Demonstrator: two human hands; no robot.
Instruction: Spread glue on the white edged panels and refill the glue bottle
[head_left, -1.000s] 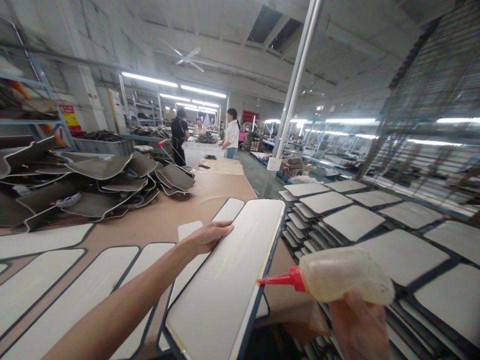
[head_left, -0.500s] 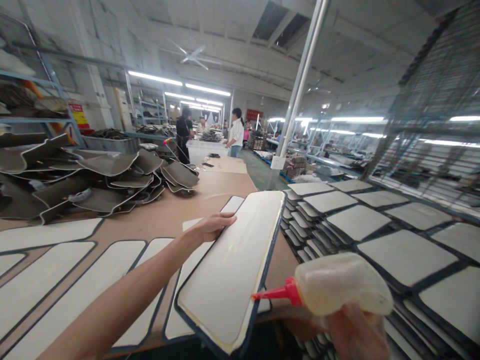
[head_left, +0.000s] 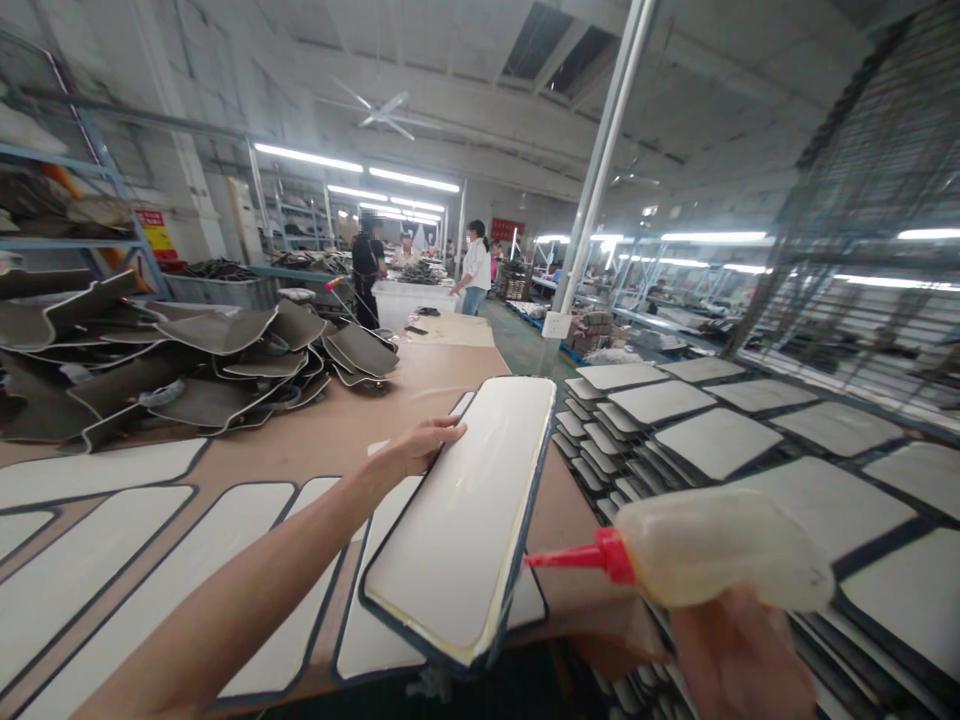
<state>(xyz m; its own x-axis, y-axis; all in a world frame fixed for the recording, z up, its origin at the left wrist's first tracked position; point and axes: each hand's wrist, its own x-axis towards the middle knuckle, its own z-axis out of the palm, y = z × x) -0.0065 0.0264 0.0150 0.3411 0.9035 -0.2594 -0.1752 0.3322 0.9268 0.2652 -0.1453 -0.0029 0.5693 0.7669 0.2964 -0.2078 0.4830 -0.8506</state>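
Observation:
My left hand (head_left: 429, 445) grips the long left edge of a white rounded panel with a dark rim (head_left: 469, 510), thumb on its face. The panel is held tilted above the table, and a yellowish glue line runs along its right and lower edges. In my right hand (head_left: 739, 650) is a translucent squeeze bottle of glue (head_left: 720, 545) with a red nozzle. The bottle lies nearly level, its tip pointing left, just off the panel's right edge. My right fingers are partly hidden beneath the bottle and blurred.
Similar white panels (head_left: 97, 545) lie on the brown table (head_left: 427, 375). Stacked panels (head_left: 720, 445) stand close on the right. Curved dark pieces (head_left: 217, 370) are heaped at the left. Beyond rises a slanting metal pole (head_left: 592, 200); people (head_left: 472, 270) stand at the far table end.
The bottle has moved right, and its nozzle has come away from the panel's edge. My left hand and the panel have shifted slightly; the panel's far end is further left.

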